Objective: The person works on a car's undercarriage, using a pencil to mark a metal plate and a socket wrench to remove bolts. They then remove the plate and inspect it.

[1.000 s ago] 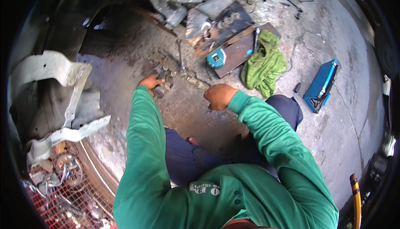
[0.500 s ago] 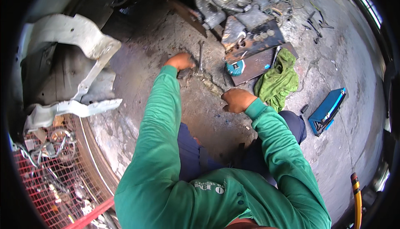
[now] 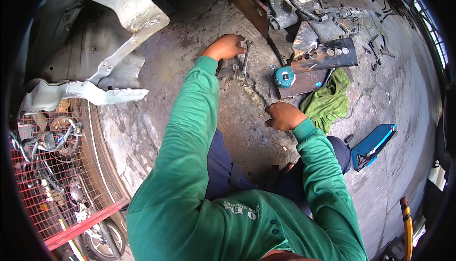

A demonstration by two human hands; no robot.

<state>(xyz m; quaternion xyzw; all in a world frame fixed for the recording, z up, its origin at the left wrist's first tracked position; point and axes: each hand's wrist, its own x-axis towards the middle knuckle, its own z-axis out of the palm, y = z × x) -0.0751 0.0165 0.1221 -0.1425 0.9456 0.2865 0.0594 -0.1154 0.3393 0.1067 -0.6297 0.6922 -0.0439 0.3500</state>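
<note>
On the concrete floor (image 3: 178, 61), we saw the wrench (image 3: 246, 60) pointing lengthwise away from the person (image 3: 190, 223), just right of the nearer left hand (image 3: 224, 48), well apart from the right hand (image 3: 284, 116), either hand's grip being indeterminable.

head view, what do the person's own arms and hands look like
Both arms wear long green sleeves, the left sleeve and right sleeve creased, plain along their visible length, ending in close-fitting green cuffs at the wrists. The left hand and right hand are bare, with no gloves.
</note>
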